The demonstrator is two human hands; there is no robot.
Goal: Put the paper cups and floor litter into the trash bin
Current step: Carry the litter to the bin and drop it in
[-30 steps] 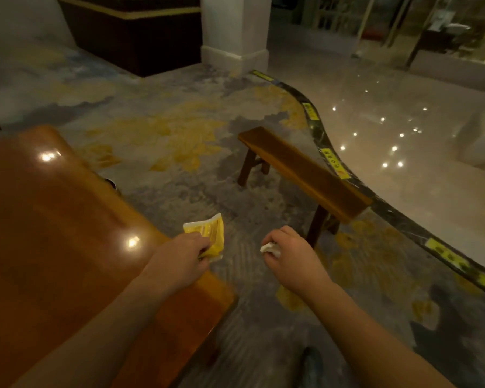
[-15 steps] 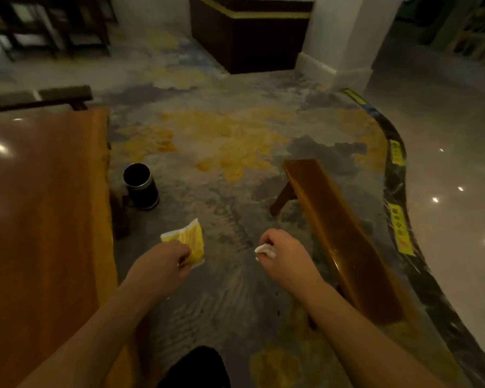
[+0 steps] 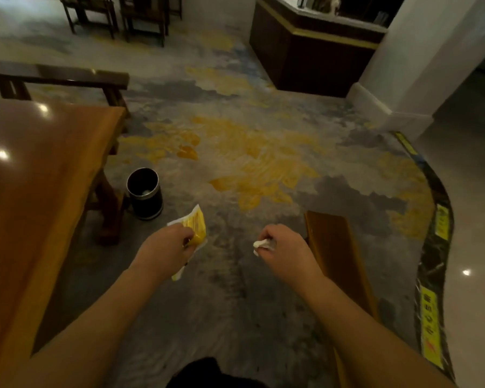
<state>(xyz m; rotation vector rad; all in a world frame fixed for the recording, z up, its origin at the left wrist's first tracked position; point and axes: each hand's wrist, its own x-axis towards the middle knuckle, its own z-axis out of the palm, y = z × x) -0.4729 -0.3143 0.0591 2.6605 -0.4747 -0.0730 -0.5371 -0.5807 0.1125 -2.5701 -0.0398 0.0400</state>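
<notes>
The fingers (image 3: 186,238) of the left hand (image 3: 164,252) are pinched around a yellow wrapper (image 3: 195,226), which is gripped at its lower part so that the upper half stands free above the knuckles and a thin strip hangs below the palm. The fingers (image 3: 266,236) of the right hand (image 3: 287,249) are curled shut on a white scrap (image 3: 261,244), of which only a crumpled end is seen past the thumb side; whether it is tissue or paper cannot be told.

Both pieces are judged to be very light, soft and easily crushed, with nothing fragile about them. The wrapper looks glossy and may be slippery, so a firm pinch across a folded part is thought safer than a hold on one edge. The scrap is best kept balled inside the fist, since a loose end could be caught by moving air once released.

Both hands are held above the carpet (image 3: 235,289), apart from each other. The trash bin (image 3: 144,193), a dark round can with a metal rim, stands on the carpet ahead and to the left, just beside the leg of the large wooden table (image 3: 34,177); something pale is seen at its bottom. A narrow bench (image 3: 336,247) lies near the right hand. No paper cups are seen.
</notes>
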